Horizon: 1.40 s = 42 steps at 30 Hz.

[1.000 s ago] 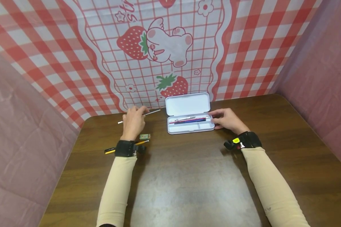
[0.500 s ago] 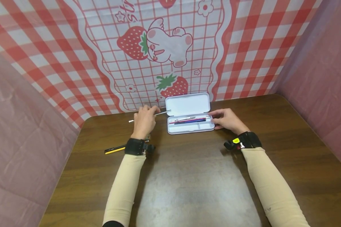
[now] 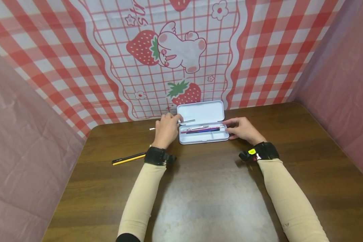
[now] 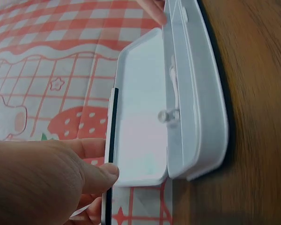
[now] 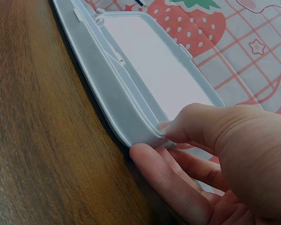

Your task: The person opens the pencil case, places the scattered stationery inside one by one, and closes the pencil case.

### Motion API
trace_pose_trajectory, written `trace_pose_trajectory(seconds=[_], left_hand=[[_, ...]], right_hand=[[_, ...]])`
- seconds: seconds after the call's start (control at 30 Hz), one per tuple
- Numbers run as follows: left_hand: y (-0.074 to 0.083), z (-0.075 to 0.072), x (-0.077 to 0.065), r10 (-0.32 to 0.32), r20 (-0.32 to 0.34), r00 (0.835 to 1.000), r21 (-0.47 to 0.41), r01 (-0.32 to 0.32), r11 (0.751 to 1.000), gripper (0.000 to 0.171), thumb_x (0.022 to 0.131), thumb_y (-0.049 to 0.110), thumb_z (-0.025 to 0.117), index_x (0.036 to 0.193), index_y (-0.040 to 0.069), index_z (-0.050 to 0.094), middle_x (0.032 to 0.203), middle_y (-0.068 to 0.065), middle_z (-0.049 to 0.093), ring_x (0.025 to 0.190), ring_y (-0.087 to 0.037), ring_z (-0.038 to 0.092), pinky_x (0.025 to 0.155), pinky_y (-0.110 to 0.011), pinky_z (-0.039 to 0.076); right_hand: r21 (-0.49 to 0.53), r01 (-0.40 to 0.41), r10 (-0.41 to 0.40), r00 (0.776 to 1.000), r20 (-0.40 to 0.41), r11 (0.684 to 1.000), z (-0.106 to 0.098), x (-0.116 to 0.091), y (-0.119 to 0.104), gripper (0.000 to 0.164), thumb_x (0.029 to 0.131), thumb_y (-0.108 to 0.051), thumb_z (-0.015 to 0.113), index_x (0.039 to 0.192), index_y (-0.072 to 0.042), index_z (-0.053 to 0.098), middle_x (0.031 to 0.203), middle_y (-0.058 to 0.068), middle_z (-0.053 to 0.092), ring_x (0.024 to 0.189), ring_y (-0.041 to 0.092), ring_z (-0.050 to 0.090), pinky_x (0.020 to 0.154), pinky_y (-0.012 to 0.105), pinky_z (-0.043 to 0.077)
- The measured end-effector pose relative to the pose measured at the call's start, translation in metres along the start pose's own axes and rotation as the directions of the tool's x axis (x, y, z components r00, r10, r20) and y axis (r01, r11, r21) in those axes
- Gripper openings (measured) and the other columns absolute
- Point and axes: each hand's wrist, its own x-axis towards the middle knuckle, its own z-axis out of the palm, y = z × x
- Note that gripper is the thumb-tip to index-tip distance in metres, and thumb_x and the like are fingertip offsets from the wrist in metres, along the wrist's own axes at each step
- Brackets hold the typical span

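Observation:
My left hand pinches a slim black-and-white stick between thumb and fingers. In the head view its far end overlaps the raised lid of a white pencil case. The case lies open at the back of the table. A blue pen, a thin red stick and a whitish metal-tipped item lie in its rear compartment. At the case's right end, my right hand grips the wall, thumb on the rim and fingers outside.
A black pen or pencil and a yellow pencil lie side by side on the wooden table, partly behind the left wrist. A red-and-white checked cloth hangs right behind the case; pink cloth hangs at both sides.
My left hand has carried the stick rightward to the case's left end. Its wrist now covers the small green eraser-like block seen earlier. The right hand has kept its grip.

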Motion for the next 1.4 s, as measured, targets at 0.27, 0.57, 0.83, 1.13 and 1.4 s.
trace_pose_trajectory(seconds=[0.27, 0.57, 0.83, 1.13, 1.4], left_hand=[[0.024, 0.004, 0.004, 0.019, 0.038, 0.999, 0.029, -0.020, 0.999, 0.030, 0.094, 0.012, 0.063, 0.118, 0.031, 0.065, 0.111, -0.008, 0.064, 0.100, -0.027, 0.055, 0.075, -0.043, 0.048], [0.046, 0.011, 0.006, 0.061, 0.039, 0.997, 0.030, -0.062, 0.998, 0.029, 0.095, 0.015, 0.063, 0.117, 0.033, 0.066, 0.110, -0.006, 0.066, 0.099, -0.026, 0.057, 0.072, -0.040, 0.048], [0.065, 0.015, 0.009, 0.084, 0.052, 0.995, 0.027, -0.086, 0.996, 0.033, 0.093, 0.011, 0.062, 0.117, 0.034, 0.066, 0.109, -0.005, 0.066, 0.099, -0.025, 0.058, 0.076, -0.041, 0.050], [0.084, 0.012, 0.010, 0.106, 0.037, 0.994, -0.001, -0.106, 0.994, 0.035, 0.093, 0.011, 0.061, 0.117, 0.034, 0.066, 0.107, -0.003, 0.065, 0.098, -0.024, 0.057, 0.076, -0.042, 0.050], [0.090, 0.019, 0.009, 0.105, 0.043, 0.994, -0.005, -0.105, 0.994, 0.033, 0.092, 0.013, 0.065, 0.117, 0.035, 0.066, 0.106, -0.001, 0.064, 0.096, -0.022, 0.057, 0.071, -0.038, 0.048]], right_hand=[[-0.014, 0.004, -0.004, 1.000, 0.006, 1.000, 0.000, 0.000, 0.003, 0.042, 0.092, -0.012, 0.070, 0.133, -0.005, 0.064, 0.131, 0.026, 0.057, 0.084, 0.027, 0.065, 0.064, 0.027, 0.062], [-0.030, 0.006, -0.006, 1.000, -0.006, 1.000, 0.001, 0.001, 0.007, 0.041, 0.092, -0.011, 0.070, 0.132, -0.006, 0.065, 0.130, 0.024, 0.057, 0.082, 0.026, 0.067, 0.064, 0.029, 0.063], [-0.022, 0.005, -0.005, 1.000, -0.010, 1.000, -0.001, 0.000, 0.007, 0.040, 0.092, -0.010, 0.070, 0.131, -0.007, 0.066, 0.130, 0.023, 0.058, 0.083, 0.026, 0.066, 0.064, 0.029, 0.063], [-0.019, 0.004, -0.004, 1.000, -0.010, 1.000, -0.001, 0.002, 0.008, 0.040, 0.092, -0.010, 0.069, 0.131, -0.005, 0.065, 0.128, 0.025, 0.059, 0.080, 0.024, 0.066, 0.063, 0.029, 0.063], [0.007, 0.024, -0.024, 1.000, -0.008, 1.000, 0.001, 0.007, 0.010, 0.041, 0.092, -0.008, 0.069, 0.132, 0.000, 0.063, 0.127, 0.029, 0.059, 0.074, 0.016, 0.067, 0.062, 0.030, 0.063]])
